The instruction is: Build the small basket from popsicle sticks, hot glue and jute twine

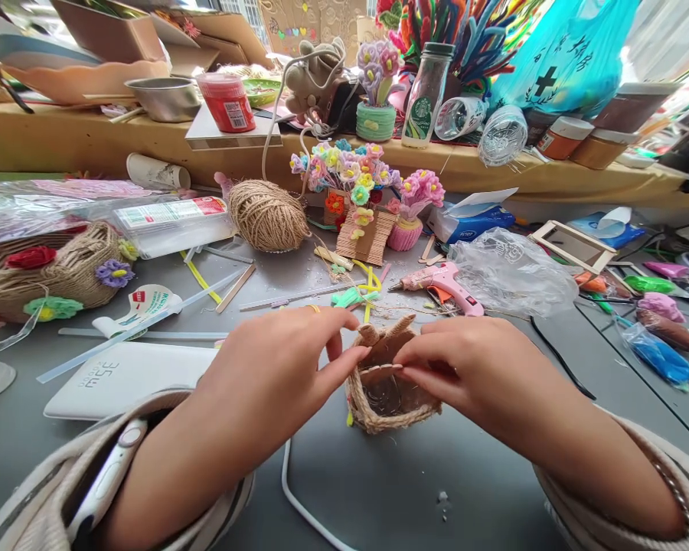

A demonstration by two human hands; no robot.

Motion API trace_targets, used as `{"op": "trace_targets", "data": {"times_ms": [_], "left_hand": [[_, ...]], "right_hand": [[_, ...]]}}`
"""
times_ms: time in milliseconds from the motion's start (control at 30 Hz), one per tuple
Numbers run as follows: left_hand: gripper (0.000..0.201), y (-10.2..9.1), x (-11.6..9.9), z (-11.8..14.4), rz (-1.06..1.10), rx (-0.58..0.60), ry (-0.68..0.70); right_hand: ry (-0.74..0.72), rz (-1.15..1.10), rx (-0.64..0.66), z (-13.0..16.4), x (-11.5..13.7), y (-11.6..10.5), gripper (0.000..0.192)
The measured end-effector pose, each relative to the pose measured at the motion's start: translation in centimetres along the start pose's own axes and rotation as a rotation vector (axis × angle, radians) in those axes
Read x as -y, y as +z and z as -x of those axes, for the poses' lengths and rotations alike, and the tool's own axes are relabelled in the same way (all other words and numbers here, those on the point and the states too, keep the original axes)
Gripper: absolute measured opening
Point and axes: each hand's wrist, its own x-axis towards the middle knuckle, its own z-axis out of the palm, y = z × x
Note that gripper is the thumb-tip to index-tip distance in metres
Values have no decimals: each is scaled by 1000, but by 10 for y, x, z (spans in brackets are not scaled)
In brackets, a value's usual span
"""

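A small twine-wrapped basket (373, 409) stands on the grey table (407, 490) in front of me. My left hand (281, 360) pinches its near-left rim with thumb and fingers. My right hand (465, 367) grips the right rim, its fingertips pressing a flat wooden stick (382, 373) laid across the opening. A jute-wrapped handle piece (387, 330) rises at the basket's far edge. Both hands touch the basket.
A pink glue gun (445, 285) lies just behind the basket beside crumpled plastic (511, 272). A ball of jute twine (267, 214), pipe-cleaner flower pots (359, 191) and a larger decorated basket (51, 272) stand further back. A white box (120, 375) lies left; a white cable (304, 505) runs near me.
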Motion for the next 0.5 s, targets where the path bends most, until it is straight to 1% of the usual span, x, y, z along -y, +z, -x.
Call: {"op": "trace_targets", "data": {"times_ms": [67, 133, 200, 300, 400, 500], "left_hand": [[23, -2, -3, 6, -33, -114, 26], [22, -3, -6, 10, -52, -202, 91], [21, -4, -10, 12, -51, -232, 158], [21, -3, -12, 12, -43, -247, 194], [16, -4, -10, 10, -28, -285, 183], [18, -10, -2, 9, -59, -319, 123]], "right_hand": [[-2, -15, -5, -1, -3, -1, 13], [-2, -35, 9, -1, -5, -1, 12], [-22, -79, 33, -2, -5, 0, 12], [-47, -133, 45, -4, -5, 1, 13], [-59, -188, 49, -4, -9, -5, 10], [-60, -227, -41, -1, -21, -16, 10]]}}
